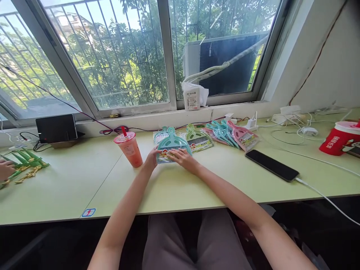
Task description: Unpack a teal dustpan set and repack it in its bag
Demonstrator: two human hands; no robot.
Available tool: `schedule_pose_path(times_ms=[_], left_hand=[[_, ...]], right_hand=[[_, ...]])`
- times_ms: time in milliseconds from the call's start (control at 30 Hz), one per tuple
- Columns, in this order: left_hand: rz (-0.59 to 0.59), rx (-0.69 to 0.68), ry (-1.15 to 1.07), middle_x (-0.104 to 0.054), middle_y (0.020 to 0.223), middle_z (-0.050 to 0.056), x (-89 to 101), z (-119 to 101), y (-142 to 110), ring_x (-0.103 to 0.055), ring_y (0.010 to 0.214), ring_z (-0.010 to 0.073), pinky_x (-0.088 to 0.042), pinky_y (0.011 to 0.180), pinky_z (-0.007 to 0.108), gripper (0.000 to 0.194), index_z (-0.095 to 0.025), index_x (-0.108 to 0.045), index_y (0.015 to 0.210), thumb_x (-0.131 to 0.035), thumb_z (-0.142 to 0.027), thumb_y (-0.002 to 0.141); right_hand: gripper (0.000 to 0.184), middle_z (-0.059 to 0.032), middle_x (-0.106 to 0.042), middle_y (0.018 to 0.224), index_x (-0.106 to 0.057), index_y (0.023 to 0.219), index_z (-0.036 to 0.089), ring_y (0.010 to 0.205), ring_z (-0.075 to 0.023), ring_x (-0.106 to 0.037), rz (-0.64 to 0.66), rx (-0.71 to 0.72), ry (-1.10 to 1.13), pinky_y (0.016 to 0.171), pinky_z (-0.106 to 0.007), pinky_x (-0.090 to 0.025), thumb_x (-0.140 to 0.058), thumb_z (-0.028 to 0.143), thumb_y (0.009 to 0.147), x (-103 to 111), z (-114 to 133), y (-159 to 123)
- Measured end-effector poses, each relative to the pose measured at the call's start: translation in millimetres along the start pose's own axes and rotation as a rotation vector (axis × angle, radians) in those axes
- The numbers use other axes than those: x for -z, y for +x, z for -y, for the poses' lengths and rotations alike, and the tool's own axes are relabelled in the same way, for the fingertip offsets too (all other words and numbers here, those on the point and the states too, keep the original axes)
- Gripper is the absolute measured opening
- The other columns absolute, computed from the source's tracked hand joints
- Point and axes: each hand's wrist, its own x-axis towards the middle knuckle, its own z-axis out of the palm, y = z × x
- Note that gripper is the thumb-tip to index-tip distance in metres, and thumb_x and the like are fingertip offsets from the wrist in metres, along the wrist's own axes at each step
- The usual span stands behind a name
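Starting at the left edge of the bench (70, 187), another person's hand (5, 169) is seen beside a bunch of green sticks (25, 161). A black box (56, 128) is set near the back edge, by the window. Further right, a pink drink cup (129, 149) with a red straw is stood upright, just beside the left hand (151, 160).

The left hand is laid against the left side of a teal dustpan set (172, 149) in its clear pack, with the fingers bent around its edge. The right hand (184, 159) is pressed on the front right part of the same pack, fingers spread flat. The pack is held between both hands, flat on the bench, in the middle and toward the back.

Behind it and to the right, more packs are laid in a row: a green dustpan set (197, 139), more teal ones (222, 131) and a pink one (243, 137). A black phone (271, 165) is laid flat further right, with a white cable plugged in. A red cup (339, 137) is seen near the right edge.
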Motion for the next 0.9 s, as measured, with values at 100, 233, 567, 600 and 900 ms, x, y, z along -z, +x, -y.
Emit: schedule_pose_path(times_ms=[100, 233, 567, 600, 900], left_hand=[[0.024, -0.011, -0.003, -0.072, 0.091, 0.008, -3.2, 0, -2, -0.069, 0.073, 0.022, -0.055, 0.068, 0.034, 0.042, -0.016, -0.061, 0.114, -0.068, -0.022, 0.073], [-0.057, -0.071, 0.002, -0.072, 0.09, 0.007, -2.4, 6, 3, -0.069, 0.073, 0.0218, -0.055, 0.073, 0.035, 0.041, -0.017, -0.061, 0.114, -0.068, -0.022, 0.074], [-0.166, -0.231, -0.156, -0.073, 0.094, 0.005, 3.5, 9, 8, -0.069, 0.093, 0.0241, -0.053, 0.093, 0.041, 0.034, -0.021, -0.063, 0.116, -0.063, -0.022, 0.082], [-0.183, -0.236, -0.177, -0.073, 0.097, 0.006, 4.7, 8, 10, -0.069, 0.097, 0.0243, -0.053, 0.095, 0.042, 0.035, -0.022, -0.062, 0.118, -0.062, -0.022, 0.083], [-0.282, -0.154, -0.462, -0.068, 0.117, 0.014, -22.6, 22, 27, -0.064, 0.111, 0.0276, -0.049, 0.099, 0.049, 0.04, -0.015, -0.055, 0.129, -0.039, -0.032, 0.096]], right_hand=[[0.051, -0.0076, -0.048, 0.146, -0.044, 0.142, 0.027, 0.134, -0.0238, -0.045, -0.022, 0.08, -0.001, 0.107, -0.045, -0.039, -0.04, 0.007, 0.095, 8, -4, -3], [0.039, -0.0092, -0.055, 0.138, -0.053, 0.132, 0.023, 0.126, -0.0241, -0.05, -0.019, 0.172, -0.017, 0.103, -0.043, -0.041, -0.041, 0.011, 0.097, 8, -9, -6], [0.03, -0.011, -0.059, 0.112, -0.058, 0.117, 0.019, 0.103, -0.0215, -0.06, -0.038, -0.145, 0.191, 0.08, -0.032, -0.053, -0.06, 0.011, 0.088, -8, -2, -4], [0.027, -0.0098, -0.061, 0.109, -0.06, 0.113, 0.019, 0.1, -0.0213, -0.061, -0.017, -0.142, 0.22, 0.079, -0.032, -0.053, -0.06, 0.01, 0.087, -9, -1, -4], [0.026, -0.0103, -0.069, 0.095, -0.066, 0.097, 0.016, 0.084, -0.0201, -0.065, -0.143, -0.648, 0.718, 0.079, -0.033, -0.05, -0.048, 0.034, 0.096, -19, -19, -7]])
